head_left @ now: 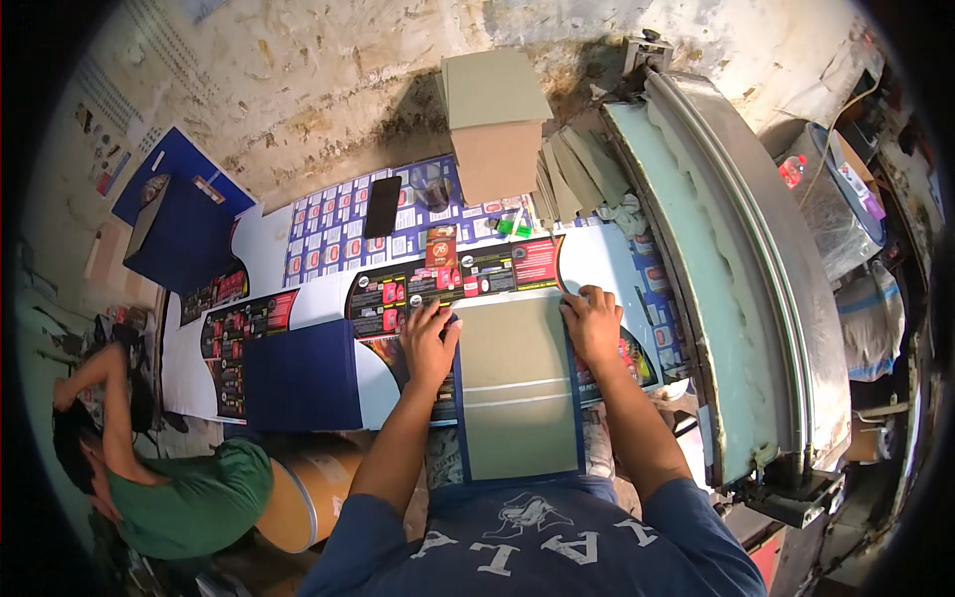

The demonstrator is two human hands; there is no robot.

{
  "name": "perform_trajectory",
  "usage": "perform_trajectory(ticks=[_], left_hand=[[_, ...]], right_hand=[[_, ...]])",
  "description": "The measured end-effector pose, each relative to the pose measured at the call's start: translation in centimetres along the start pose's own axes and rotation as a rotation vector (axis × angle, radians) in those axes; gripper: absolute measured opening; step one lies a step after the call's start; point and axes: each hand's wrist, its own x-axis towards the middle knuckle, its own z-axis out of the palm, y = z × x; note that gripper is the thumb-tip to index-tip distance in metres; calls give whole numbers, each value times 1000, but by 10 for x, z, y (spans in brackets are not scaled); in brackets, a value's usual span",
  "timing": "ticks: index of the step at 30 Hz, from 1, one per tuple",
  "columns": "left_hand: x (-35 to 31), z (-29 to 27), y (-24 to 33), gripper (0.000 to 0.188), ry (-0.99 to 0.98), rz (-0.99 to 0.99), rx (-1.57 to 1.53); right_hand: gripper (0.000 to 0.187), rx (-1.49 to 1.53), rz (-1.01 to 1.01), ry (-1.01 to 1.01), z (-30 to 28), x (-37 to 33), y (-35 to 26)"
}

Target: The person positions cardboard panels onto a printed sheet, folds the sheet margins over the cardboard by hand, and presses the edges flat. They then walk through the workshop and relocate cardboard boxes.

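A grey board cover (517, 338) with dark blue turned edges lies in front of me, its near end over my lap. Two pale strips cross its middle. My left hand (430, 343) rests at the cover's far left edge, fingers apart, thumb close to the blue border. On the far right corner is my right hand (594, 323), its fingers bent but spread and its thumb touching the edge. Both hands appear to press on the cover without gripping it. Beneath it lie printed black-and-red sheets (487, 274).
Left lie blue covers (301, 376), with another blue cover (184, 234) standing behind. Farther back are a black phone (383, 207), a glass (433, 189) and stacked grey boards (497, 90). A large board cutter (736, 259) flanks the right. A person in green (194, 497) sits at left.
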Motion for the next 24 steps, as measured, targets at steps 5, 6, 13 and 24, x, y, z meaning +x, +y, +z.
perform_trajectory(ticks=[5, 6, 13, 24], left_hand=[[4, -4, 2, 33, -45, -80, -19], [4, -4, 3, 33, -64, -90, -2], [39, -17, -1, 26, -275, -131, -25], [36, -13, 19, 55, -220, -805, -1011]], right_hand=[[22, 30, 16, -42, -4, 4, 3], [22, 32, 32, -70, -6, 6, 3], [26, 246, 31, -354, -6, 38, 22], [76, 737, 373, -687, -12, 51, 4]])
